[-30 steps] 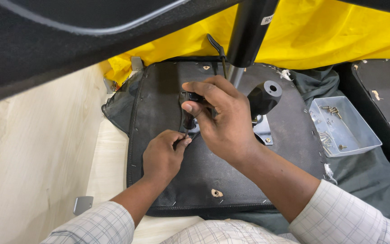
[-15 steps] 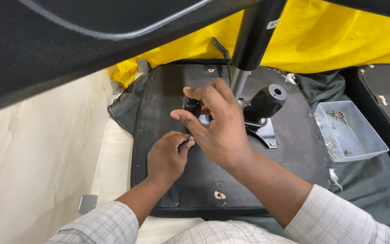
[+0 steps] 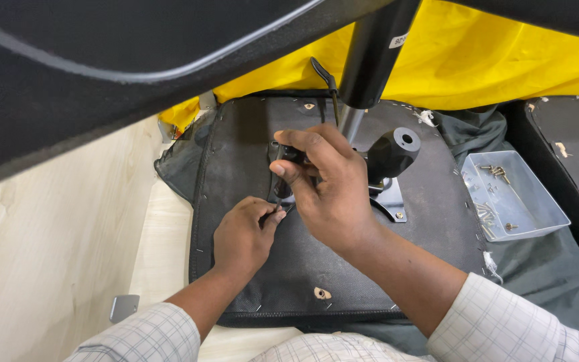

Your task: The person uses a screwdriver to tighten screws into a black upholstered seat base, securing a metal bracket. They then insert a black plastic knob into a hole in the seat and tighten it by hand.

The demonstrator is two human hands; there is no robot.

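An upturned chair seat base (image 3: 263,268), covered in black fabric, lies flat in front of me. My right hand (image 3: 326,191) is closed around the black handle of a screwdriver (image 3: 283,175), held upright over the metal bracket (image 3: 387,201) at the seat's middle. My left hand (image 3: 242,238) rests on the fabric just below, fingertips pinched at the screwdriver's tip; whatever small part they hold is hidden. A black cylindrical socket (image 3: 393,153) rises from the bracket beside my right hand, below the chair's gas column (image 3: 370,60).
A clear plastic tray (image 3: 521,198) with several screws sits to the right on dark cloth. Yellow fabric (image 3: 504,60) lies behind. A second black seat panel (image 3: 574,141) is at far right. A dark padded chair part (image 3: 102,60) overhangs the upper left. Light wooden surface (image 3: 48,268) at left.
The view has shifted slightly. My right hand has moved a little lower on the screwdriver, and both hands stay at the same spot on the bracket.
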